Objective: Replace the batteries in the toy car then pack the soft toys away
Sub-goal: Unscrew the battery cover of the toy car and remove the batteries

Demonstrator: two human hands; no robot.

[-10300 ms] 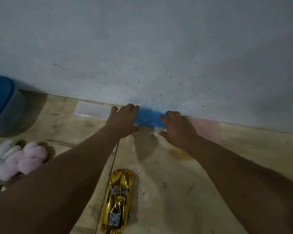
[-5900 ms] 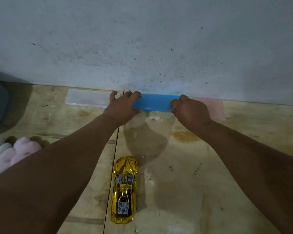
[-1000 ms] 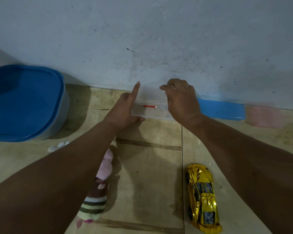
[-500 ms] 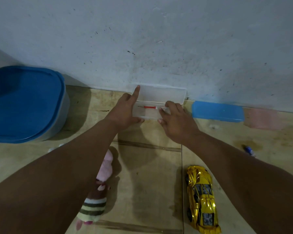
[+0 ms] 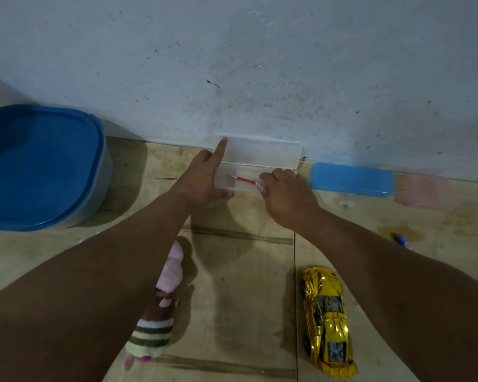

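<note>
Right hand grip: the right hand (image 5: 287,197) has its fingertips pinched together on the clear end of a red-handled screwdriver (image 5: 244,180), which lies inside the clear case (image 5: 260,155).
Left hand grip: the left hand (image 5: 202,180) braces the near left corner of the clear case, thumb against its front wall, forefinger stretched up along the raised lid; fingers apart, clamped on nothing.
Change noted: a second ago the right hand was above the case at the lid; half a second ago it had dropped to the tray; it is now closed on the tool. The lid stands open against the wall.
Bearing on task: in my judgement the tool for the battery cover is about to be taken out; the battery change itself is not begun.
Toy car: the toy car (image 5: 326,321) lies well nearer the person than the clear case and to its right, upright on its wheels, nose toward the wall. Shiny gold body, dark windows, underside hidden.
Soft toys: one soft toy (image 5: 160,312), pink with a brown and striped part, lies nearer than the case and to its left, partly under the left forearm; unpacked.
Other items: blue case (image 5: 351,179) just right of the clear case; blue-lidded tub (image 5: 39,166) well to its left.
</note>
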